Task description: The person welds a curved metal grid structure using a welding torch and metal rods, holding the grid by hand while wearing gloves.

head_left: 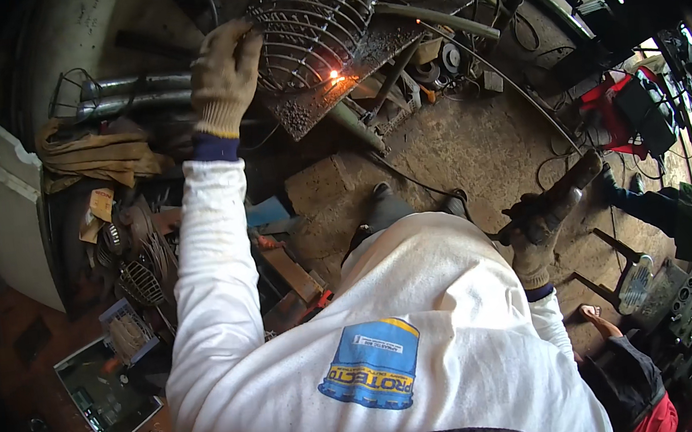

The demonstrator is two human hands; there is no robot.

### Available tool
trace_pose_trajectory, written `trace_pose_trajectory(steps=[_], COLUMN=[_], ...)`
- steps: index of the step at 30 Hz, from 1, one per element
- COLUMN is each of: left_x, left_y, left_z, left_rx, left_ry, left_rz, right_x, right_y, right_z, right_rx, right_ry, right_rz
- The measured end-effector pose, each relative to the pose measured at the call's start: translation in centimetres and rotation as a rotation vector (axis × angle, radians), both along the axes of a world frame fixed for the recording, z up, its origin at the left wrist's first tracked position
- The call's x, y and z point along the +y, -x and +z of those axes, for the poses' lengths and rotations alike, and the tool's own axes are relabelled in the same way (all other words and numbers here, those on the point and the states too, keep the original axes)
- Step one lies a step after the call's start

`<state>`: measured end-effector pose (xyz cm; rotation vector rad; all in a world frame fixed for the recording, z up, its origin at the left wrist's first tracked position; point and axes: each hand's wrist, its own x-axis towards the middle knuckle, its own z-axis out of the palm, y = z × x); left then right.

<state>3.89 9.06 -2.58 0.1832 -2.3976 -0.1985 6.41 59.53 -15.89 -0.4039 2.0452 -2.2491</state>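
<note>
My left hand [224, 78], in a tan work glove, is closed beside the left edge of a curved metal grate [315, 23]. Whatever its fingers hold is hidden. The grate, made of bent rods, lies on a dark, gritty metal table [299, 116]. A bright orange glow [334, 74] shows at the grate's near edge. Off to the right, my gloved right hand [535, 235] is wrapped round a dark welding electrode holder [572, 182]. From it a long thin electrode [508, 80] slants up and left, its tip glowing faintly, apart from the grate.
Shiny metal tubes [134, 95] and a brown cloth [102, 152] lie at left, above piled scrap. A block [318, 184] stands below the table. Cables cross the floor. Another person's arm [645, 208] reaches in at right; a second person [623, 372] is lower right.
</note>
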Motion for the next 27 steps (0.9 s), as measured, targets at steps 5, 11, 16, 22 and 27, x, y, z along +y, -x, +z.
trace_pose_trajectory(steps=[5, 11, 16, 22, 27], left_x=[-4.3, -9.8, -12.8, -12.4, -13.1], left_y=[8.0, 14.5, 16.6, 14.4, 15.1], left_z=[1.8, 0.3, -3.2, -4.8, -4.6], left_rx=[-0.121, -0.557, -0.560, -0.361, -0.489], left_ry=[0.150, 0.217, -0.224, -0.256, -0.353], left_rz=[-0.268, -0.327, -0.653, -0.140, -0.346], right_x=[-0.9, -4.8, -7.9, -9.5, -10.1], right_y=[-1.4, -5.6, -9.6, -12.3, -12.0], right_z=[0.3, -1.1, -0.5, 0.0, 0.5], right_rx=[-0.034, -0.041, -0.120, -0.123, -0.185], right_ry=[-0.027, 0.021, 0.044, -0.043, -0.023], right_rz=[-0.143, -0.359, -0.470, -0.569, -0.595])
